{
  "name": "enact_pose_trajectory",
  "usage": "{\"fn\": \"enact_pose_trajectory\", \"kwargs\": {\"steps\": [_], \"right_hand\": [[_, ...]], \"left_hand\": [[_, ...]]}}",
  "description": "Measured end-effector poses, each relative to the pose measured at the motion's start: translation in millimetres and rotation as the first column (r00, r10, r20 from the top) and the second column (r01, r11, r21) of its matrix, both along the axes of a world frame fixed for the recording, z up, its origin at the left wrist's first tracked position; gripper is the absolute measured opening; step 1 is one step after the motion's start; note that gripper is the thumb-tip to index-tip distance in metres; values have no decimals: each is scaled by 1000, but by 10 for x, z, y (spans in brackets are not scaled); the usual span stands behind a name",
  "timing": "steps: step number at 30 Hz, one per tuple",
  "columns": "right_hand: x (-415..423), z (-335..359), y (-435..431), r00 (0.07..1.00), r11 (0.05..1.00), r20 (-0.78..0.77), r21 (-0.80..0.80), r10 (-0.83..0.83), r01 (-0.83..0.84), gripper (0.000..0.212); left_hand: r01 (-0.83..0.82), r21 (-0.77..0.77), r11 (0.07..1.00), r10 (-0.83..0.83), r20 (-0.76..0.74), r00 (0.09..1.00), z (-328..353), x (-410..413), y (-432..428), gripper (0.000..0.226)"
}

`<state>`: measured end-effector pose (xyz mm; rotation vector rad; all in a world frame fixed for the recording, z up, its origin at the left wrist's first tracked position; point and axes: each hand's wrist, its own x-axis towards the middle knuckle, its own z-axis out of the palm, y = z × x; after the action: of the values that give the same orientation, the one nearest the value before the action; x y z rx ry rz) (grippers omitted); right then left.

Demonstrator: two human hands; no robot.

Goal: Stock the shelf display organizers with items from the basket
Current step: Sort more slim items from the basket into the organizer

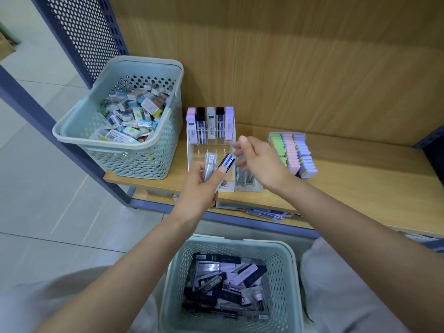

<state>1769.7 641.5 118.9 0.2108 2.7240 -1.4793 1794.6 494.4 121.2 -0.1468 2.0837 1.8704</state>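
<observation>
Wood shelf (pixel 348 179): L hand (pixel 199 188) grips black-blue case (pixel 229 161), long axis up-right.

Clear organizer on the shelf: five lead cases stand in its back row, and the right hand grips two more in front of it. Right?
Wrong hand. The head view shows the left hand gripping the two lead cases in front of the clear organizer; the right hand holds nothing. The back-row cases do number five.

Rows of pastel erasers (pixel 294 152) near a wood-grain back panel (pixel 288 56), perforated blue side panel (pixel 89 32), pale floor tiles (pixel 36 200).
</observation>
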Motion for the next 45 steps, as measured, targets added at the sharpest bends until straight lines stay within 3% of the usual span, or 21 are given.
{"fn": "enact_pose_trajectory", "kwargs": {"steps": [1, 4, 8, 12, 16, 20, 22, 25, 31, 34, 38, 45], "right_hand": [[67, 97, -44, 998, 993, 49, -114, 50, -44, 35], [228, 229, -69, 976, 960, 93, -219, 196, -172, 13], [294, 306, 19, 989, 912, 107, -409, 98, -46, 5], [372, 280, 28, 986, 830, 159, -556, 53, 45, 13], [469, 210, -54, 951, 930, 169, -310, 258, -197, 15], [498, 191, -249, 951, 951, 67, -85, 302, -296, 34], [492, 228, -323, 958, 955, 19, -87, 286, -283, 52], [452, 304, -353, 957, 949, -62, -123, 283, -289, 56], [59, 203, -219, 983, 995, -178, -84, 31, -47, 16], [-234, 173, -134, 962, 998, -268, 11, -50, 55, 13], [-595, 200, -70, 928, 975, -371, 185, -47, 124, 29], [-1060, 101, -41, 962, 886, -263, 460, 75, 57, 23]], "left_hand": [[7, 5, 1000, -7, 5, 1000, 6, 6, -1, 12], [24, 39, 999, -25, 12, 1000, 32, 32, -9, 15], [0, 86, 996, -1, 11, 1000, 61, 46, -41, 23], [-95, 170, 981, 96, -2, 995, 141, 2, -113, 16], [-121, 90, 989, 133, -140, 981, 185, -29, -140, 22], [-32, -79, 996, 9, -274, 962, 217, -2, -128, 17], [-21, -111, 994, -13, -300, 954, 238, 10, -144, 12], [-49, -125, 991, 14, -271, 962, 307, -39, -225, 10], [-86, -91, 992, 73, -135, 988, 416, -327, -524, 17], [-73, -76, 994, 59, -172, 983, 432, -361, -599, 17], [-39, -71, 997, 21, -231, 973, 433, -418, -603, 13], [-26, -71, 997, 5, -291, 957, 436, -560, -568, 9]]}}
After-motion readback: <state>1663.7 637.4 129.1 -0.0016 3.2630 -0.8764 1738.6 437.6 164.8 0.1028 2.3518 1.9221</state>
